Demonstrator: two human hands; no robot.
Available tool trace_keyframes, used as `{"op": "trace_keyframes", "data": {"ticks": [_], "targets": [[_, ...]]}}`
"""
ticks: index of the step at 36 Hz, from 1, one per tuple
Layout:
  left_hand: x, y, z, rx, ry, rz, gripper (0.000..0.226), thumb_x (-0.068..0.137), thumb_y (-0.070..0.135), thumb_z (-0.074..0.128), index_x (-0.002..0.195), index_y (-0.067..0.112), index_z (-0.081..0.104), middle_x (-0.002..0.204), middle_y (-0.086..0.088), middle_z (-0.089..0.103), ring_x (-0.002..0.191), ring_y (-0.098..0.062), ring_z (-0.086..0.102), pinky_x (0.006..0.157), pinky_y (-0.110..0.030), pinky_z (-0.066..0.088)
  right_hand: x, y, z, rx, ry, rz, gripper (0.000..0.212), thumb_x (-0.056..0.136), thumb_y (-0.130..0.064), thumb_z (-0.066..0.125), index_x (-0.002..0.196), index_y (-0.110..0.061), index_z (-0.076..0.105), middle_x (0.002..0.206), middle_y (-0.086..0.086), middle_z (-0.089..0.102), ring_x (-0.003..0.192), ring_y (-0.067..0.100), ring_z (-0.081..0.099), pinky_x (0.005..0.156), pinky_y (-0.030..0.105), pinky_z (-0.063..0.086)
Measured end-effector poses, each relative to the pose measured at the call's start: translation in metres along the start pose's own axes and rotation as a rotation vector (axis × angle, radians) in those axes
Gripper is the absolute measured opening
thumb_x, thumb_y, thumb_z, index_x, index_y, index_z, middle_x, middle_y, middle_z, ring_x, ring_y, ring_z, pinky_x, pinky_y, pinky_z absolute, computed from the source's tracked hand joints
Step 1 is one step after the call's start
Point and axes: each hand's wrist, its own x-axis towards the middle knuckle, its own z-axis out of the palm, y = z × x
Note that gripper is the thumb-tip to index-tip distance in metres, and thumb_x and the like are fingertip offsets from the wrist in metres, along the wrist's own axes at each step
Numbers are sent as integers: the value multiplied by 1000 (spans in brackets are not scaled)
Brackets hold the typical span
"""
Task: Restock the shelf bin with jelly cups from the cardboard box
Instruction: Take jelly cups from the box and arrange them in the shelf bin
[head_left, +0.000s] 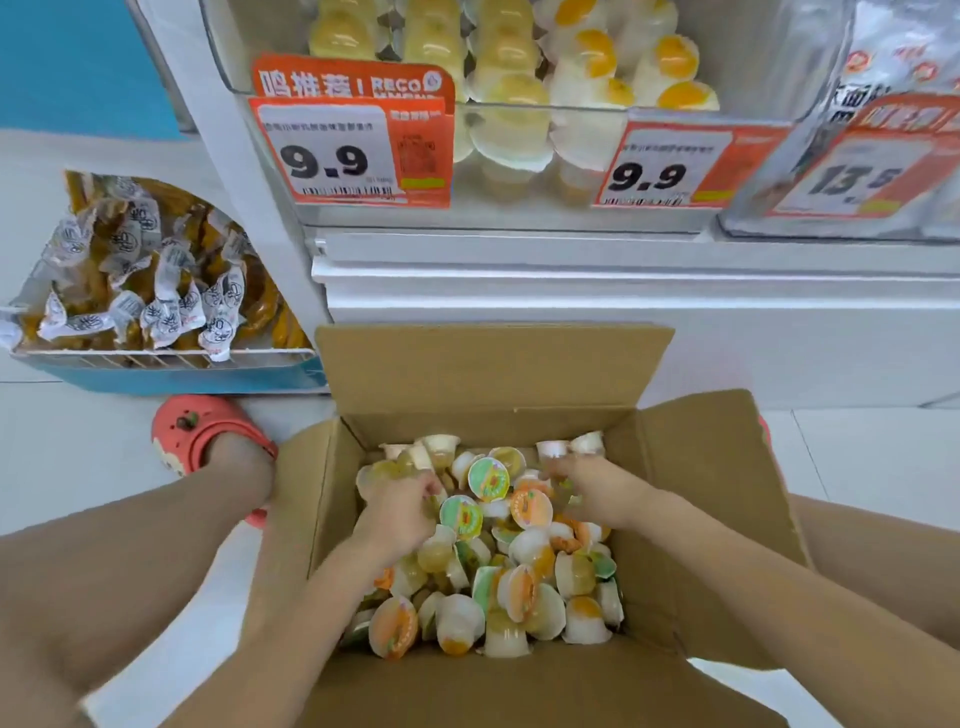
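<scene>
Head view
Box: open brown cardboard box (701, 519) on the white floor, flaps spread, near the shelf base.
Cups: small clear plastic jelly cups (519, 587) with green and orange lids heaped inside.
Left hand (402, 506): down in the heap, fingers curled around several cups.
Right hand (592, 488): far right of the heap, fingers curled on cups.
Bin: clear plastic shelf bin (519, 111) above, far side, stocked with yellow and orange jelly cups.
Tags: orange price tags (350, 153) reading 9.9 on the bin front.

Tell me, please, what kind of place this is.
Most likely a shop aisle. Orange price tags reading 9.9 hang on a clear plastic shelf bin of jelly cups, and both hands, left and right, dig into an open brown cardboard box of small jelly cups on the floor.
</scene>
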Motion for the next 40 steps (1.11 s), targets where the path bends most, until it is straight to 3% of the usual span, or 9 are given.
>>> {"op": "trace_keyframes", "data": {"ticks": [5, 9, 14, 23, 27, 29, 32, 36, 40], "targets": [[9, -33, 44, 63, -31, -112, 45, 82, 11, 56, 123, 27, 49, 122, 0, 53, 108, -20, 54, 86, -37, 50, 38, 10, 48, 158, -14, -3, 58, 83, -11, 62, 137, -18, 42, 127, 5, 55, 118, 24, 52, 93, 33, 44], [10, -39, 61, -22, 33, -215, 52, 73, 36, 67, 118, 21, 47, 122, -4, 47, 118, -24, 42, 90, -41, 46, 73, 4, 68, 218, 90, 41, 77, 80, -18, 68, 145, -29, 27, 138, 8, 42, 125, 28, 44, 94, 38, 45], [0, -32, 76, 2, 80, -339, 69, 73, 29, 67, 130, 14, 31, 131, -12, 32, 125, -32, 31, 102, -37, 33, 105, -14, 83, 201, 173, 87, 79, 81, -27, 68, 146, -24, 25, 150, -3, 27, 136, 23, 31, 99, 35, 39], [6, -15, 88, -85, 278, -425, 68, 75, 45, 70, 118, 3, 37, 122, -14, 42, 106, -29, 49, 85, -34, 43, 104, -26, 102, 180, 396, 137, 64, 84, -35, 66, 140, -22, 36, 139, 0, 45, 129, 25, 39, 90, 37, 45], [13, -5, 83, -112, 242, -454, 66, 75, 33, 73, 120, 6, 34, 129, -16, 36, 102, -34, 54, 78, -35, 45, 84, -26, 102, 142, 550, 107, 60, 73, -34, 72, 128, -20, 52, 120, 1, 59, 108, 28, 51, 81, 38, 47], [12, -1, 80, -196, 222, -486, 73, 71, 26, 75, 125, 5, 31, 132, -18, 32, 102, -37, 54, 79, -38, 47, 73, -25, 100, 132, 613, 111, 60, 67, -37, 75, 121, -19, 57, 111, 0, 63, 96, 29, 54, 75, 38, 48], [7, 0, 73, -380, 220, -539, 84, 65, 20, 79, 130, 6, 28, 128, -19, 37, 104, -33, 50, 72, -33, 45, 58, -27, 94, 273, 625, 74, 61, 72, -37, 73, 128, -21, 53, 119, -1, 58, 108, 25, 49, 85, 35, 45], [-2, 3, 52, -678, 268, -441, 75, 65, 22, 83, 125, 12, 39, 115, -4, 58, 96, -16, 54, 74, -23, 38, 37, -34, 77, 519, 559, 54, 64, 75, -26, 72, 134, -21, 46, 121, -5, 50, 116, 13, 48, 84, 22, 40], [-14, 30, 10, -912, 219, -343, 68, 72, 16, 80, 130, 13, 44, 106, -1, 53, 96, -14, 52, 82, -25, 42, 18, -47, 48, 593, 544, 6, 63, 73, -21, 74, 128, -15, 44, 118, -3, 49, 110, 10, 47, 83, 19, 37]]}}
